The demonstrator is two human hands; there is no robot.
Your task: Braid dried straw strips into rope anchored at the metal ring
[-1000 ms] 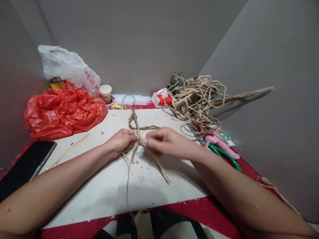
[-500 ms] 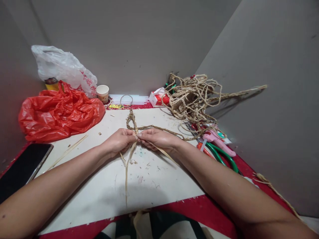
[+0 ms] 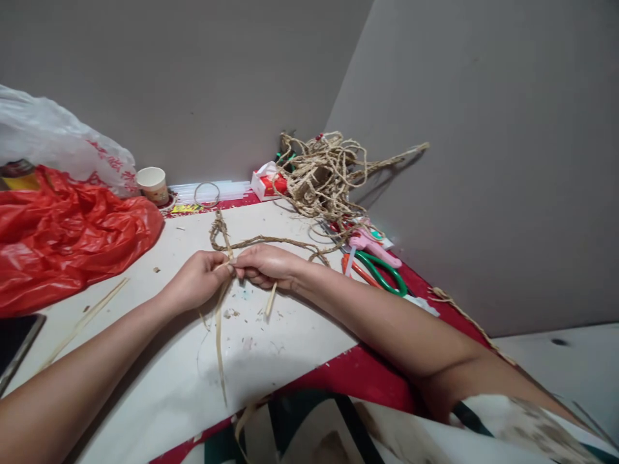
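My left hand (image 3: 202, 280) and my right hand (image 3: 268, 265) meet over the white board, fingertips pinched together on pale straw strands. One long straw strand (image 3: 219, 345) hangs down from between them toward me. A shorter straw end (image 3: 271, 301) sticks out below my right hand. Just beyond my fingers, the strands join a braided straw cord (image 3: 220, 227) that forms a small loop. From there the cord runs right, behind my right hand. Exactly how the strands cross between my fingertips is hidden.
A tangled heap of straw cord (image 3: 324, 174) lies at the back right, near green-handled scissors (image 3: 389, 277) and a pink-handled tool (image 3: 374, 248). A paper cup (image 3: 153, 185), red plastic bag (image 3: 72, 238), tissue pack (image 3: 268, 182) and dark phone (image 3: 17, 341) lie around the white board (image 3: 159, 380).
The view has swung right, so everything sits further left. My hands stay pinched at the strands. The straw end under my right hand now points down instead of reaching along the forearm.
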